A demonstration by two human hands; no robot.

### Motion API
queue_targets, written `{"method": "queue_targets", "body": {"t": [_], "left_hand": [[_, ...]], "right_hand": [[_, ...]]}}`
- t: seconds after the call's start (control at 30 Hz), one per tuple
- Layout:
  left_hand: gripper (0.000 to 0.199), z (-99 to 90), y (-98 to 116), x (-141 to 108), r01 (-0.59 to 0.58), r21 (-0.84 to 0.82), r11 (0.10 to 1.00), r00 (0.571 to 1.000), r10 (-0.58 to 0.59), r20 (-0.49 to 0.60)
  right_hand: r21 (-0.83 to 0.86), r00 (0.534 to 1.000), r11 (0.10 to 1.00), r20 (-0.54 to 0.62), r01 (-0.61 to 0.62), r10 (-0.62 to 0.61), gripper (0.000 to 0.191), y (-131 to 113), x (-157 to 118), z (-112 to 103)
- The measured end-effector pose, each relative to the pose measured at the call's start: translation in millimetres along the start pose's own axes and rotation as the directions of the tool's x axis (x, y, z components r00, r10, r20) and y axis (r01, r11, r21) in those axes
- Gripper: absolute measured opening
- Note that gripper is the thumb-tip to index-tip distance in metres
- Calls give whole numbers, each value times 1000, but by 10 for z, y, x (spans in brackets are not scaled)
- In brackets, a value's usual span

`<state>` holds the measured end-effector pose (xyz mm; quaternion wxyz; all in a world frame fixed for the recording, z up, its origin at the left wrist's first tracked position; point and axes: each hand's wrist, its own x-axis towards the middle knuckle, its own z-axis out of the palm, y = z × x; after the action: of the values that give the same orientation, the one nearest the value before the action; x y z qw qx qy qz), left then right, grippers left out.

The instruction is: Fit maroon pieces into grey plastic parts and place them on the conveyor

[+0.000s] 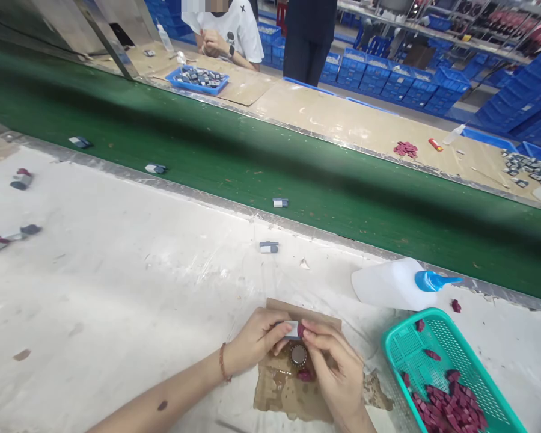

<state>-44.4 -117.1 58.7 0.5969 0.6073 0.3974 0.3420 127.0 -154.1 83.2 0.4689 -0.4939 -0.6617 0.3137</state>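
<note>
My left hand (pixel 262 338) pinches a small white-and-grey block (pixel 291 329) over a stained piece of cardboard (pixel 270 391). Thumb and fingers of my right hand (pixel 336 364) are closed on a small maroon piece (pixel 300 329), which touches the block's right end. Just below the hands, a bottle cap (pixel 298 355) with a dark, wet-looking inside lies on the cardboard. Beside it is another maroon piece (pixel 304 375), close to my right fingers. A similar grey-and-white block (pixel 268 247) rests on the white table beyond my hands.
Right of me stand a green basket (pixel 390 343) of maroon pieces and a lying white bottle (pixel 383 284) with a blue nozzle. A green conveyor belt (pixel 216 174) carries several blocks. Across it, a person (pixel 234 36) sits near a blue tray (pixel 198 89). More blocks (pixel 21 178) lie left.
</note>
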Motion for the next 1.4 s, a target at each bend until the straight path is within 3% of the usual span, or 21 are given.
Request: {"method": "queue_targets", "body": {"t": [0.13,0.27,0.37,0.47,0.57,0.63,0.73,0.87,0.97,1.1,1.2,1.33,1.4], "left_hand": [[58,-20,56,-10,-14,-47,999,999,12,-46],[37,-196,170,92,-2,-53,999,986,-7,-169],[31,-520,205,340,-15,100,995,930,51,-364],[29,-947,136,735,-15,365,931,861,198,-468],[27,-1284,14,1148,141,622,770,836,244,-492],[27,-1372,-45,1355,165,686,709,843,259,-471],[28,-1285,-56,1538,103,758,645,871,309,-382],[34,-990,6,1708,-35,822,568,928,323,-184],[34,-828,24,1876,-98,837,539,952,296,-80],[26,-744,15,2008,-143,832,536,962,271,-9],[30,-742,29,1889,-198,805,559,960,275,46],[31,-813,69,1481,-295,759,581,945,292,144],[30,-862,73,1258,-330,725,604,938,297,179]], "right_hand": [[-68,1000,998,27,-7,9,20,-33,23,-79],[-285,999,959,-45,-10,-3,20,-82,-42,-473],[-524,979,835,-192,-167,76,18,-51,-197,-950],[-656,930,660,-240,-366,277,29,74,-385,-1383],[-703,886,571,-191,-423,422,36,226,-534,-1588],[-681,869,585,-159,-440,469,35,295,-585,-1592],[-596,853,659,-85,-458,516,29,330,-586,-1520],[-557,841,691,-27,-461,540,25,296,-526,-1490],[-550,836,690,-29,-471,548,27,241,-495,-1519],[-465,813,703,-64,-538,579,31,161,-481,-1515],[-369,806,733,-86,-571,585,33,122,-472,-1486],[-286,807,760,-105,-584,581,34,102,-451,-1472],[-240,782,747,-116,-620,612,36,105,-441,-1470]]}}
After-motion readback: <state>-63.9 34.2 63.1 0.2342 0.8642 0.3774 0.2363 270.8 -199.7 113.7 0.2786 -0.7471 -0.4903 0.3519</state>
